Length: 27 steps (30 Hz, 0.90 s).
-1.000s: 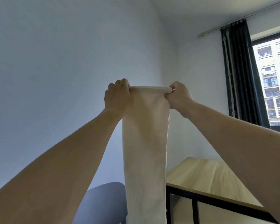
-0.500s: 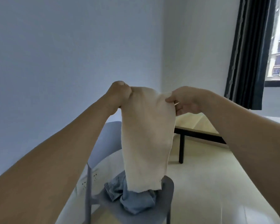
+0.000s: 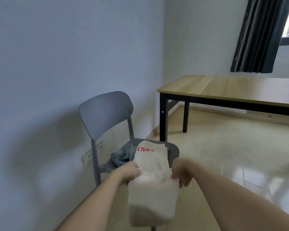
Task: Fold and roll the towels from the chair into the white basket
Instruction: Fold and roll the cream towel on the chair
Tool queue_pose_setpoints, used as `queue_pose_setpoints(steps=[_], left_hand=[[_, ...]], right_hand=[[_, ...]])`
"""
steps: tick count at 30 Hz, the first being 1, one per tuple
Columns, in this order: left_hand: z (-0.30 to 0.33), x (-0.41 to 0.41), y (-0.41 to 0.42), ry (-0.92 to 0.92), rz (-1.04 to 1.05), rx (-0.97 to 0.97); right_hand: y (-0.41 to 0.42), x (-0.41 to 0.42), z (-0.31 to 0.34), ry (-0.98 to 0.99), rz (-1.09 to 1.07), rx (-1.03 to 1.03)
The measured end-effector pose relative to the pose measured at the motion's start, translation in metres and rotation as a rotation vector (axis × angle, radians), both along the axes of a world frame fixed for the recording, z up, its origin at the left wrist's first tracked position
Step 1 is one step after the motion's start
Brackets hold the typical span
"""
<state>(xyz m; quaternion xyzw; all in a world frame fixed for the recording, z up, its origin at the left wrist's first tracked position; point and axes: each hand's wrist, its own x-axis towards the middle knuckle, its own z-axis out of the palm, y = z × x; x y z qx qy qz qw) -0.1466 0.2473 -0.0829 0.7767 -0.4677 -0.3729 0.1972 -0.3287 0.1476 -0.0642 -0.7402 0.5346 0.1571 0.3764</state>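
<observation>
Two hands hold a cream towel [image 3: 151, 184] over the front of a grey chair [image 3: 105, 114]: the left hand [image 3: 130, 172] grips its left edge, and the right hand [image 3: 180, 174] pinches its right edge with the fingers curled. The towel's far end, bearing red lettering, lies on the seat beside a striped blue towel [image 3: 122, 155]; its near end hangs off the front. A wooden table [image 3: 223, 90] stands well apart on the right.

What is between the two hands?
In the head view, the cream towel stretches between the left hand and the right hand, draped over the chair seat.
</observation>
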Motion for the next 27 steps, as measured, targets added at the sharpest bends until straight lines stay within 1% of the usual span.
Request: queue_pose_setpoints(steps=[3, 8, 10, 13, 16, 18, 21, 23, 27], left_hand=[[0.011, 0.014, -0.028, -0.047, 0.032, -0.095], [0.005, 0.047, -0.092, -0.104, 0.236, -0.401], [-0.001, 0.056, -0.117, -0.111, 0.288, -0.462], [-0.014, 0.068, -0.154, -0.136, 0.365, -0.552], [-0.041, 0.081, -0.194, -0.134, 0.395, -0.631], [-0.061, 0.088, -0.216, -0.073, 0.386, -0.607], [-0.089, 0.099, -0.234, 0.033, 0.282, -0.404], [-0.096, 0.105, -0.238, 0.052, 0.205, -0.277], [-0.093, 0.111, -0.237, 0.048, 0.135, -0.245]], right_hand=[[-0.03, 0.01, 0.009, -0.122, -0.063, -0.048], [-0.089, 0.041, 0.013, -0.35, -0.131, -0.177], [-0.114, 0.058, 0.005, -0.415, -0.143, -0.204], [-0.149, 0.082, -0.012, -0.453, -0.161, -0.264], [-0.185, 0.098, -0.035, -0.425, -0.166, -0.367], [-0.206, 0.104, -0.054, -0.371, -0.157, -0.387], [-0.224, 0.107, -0.084, -0.264, -0.112, -0.35], [-0.229, 0.105, -0.097, -0.274, -0.075, -0.315], [-0.232, 0.102, -0.103, -0.356, -0.032, -0.307]])
